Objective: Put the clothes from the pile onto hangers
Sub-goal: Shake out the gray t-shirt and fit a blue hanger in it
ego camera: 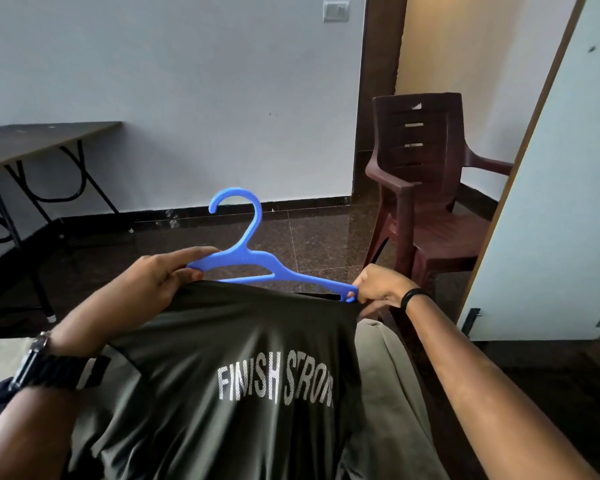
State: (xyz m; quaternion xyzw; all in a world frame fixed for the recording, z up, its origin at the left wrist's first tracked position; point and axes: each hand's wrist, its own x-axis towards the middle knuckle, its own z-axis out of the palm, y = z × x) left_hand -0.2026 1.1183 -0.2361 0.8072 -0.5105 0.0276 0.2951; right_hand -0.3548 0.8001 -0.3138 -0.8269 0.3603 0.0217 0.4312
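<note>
A: Where is the garment located?

B: The dark olive T-shirt (229, 368) fills the lower centre of the frame. It carries white lettering reading "FINISH STRON", the end cut off by a fold. Its top edge sits directly below the blue hanger (253, 268) at mid-frame.

A: Give the condition of the hands.

B: The left hand (160, 275), centre left, pinches the left arm of the hanger: one finger extended along the top, thumb underneath. Its lower fingers rest against the shirt's top edge. The right hand (378, 285), centre right, has its fingers curled around the right tip of the hanger, where the collar edge meets it. Whether it also grips fabric cannot be determined.

A: Hanger orientation?

B: Hook upward, right arm tilted lower than the left.

A: Surroundings?

B: A brown plastic chair (426, 188) at right, a folding table (42, 140) at upper left, a wristwatch (45, 365) on the left wrist.
</note>
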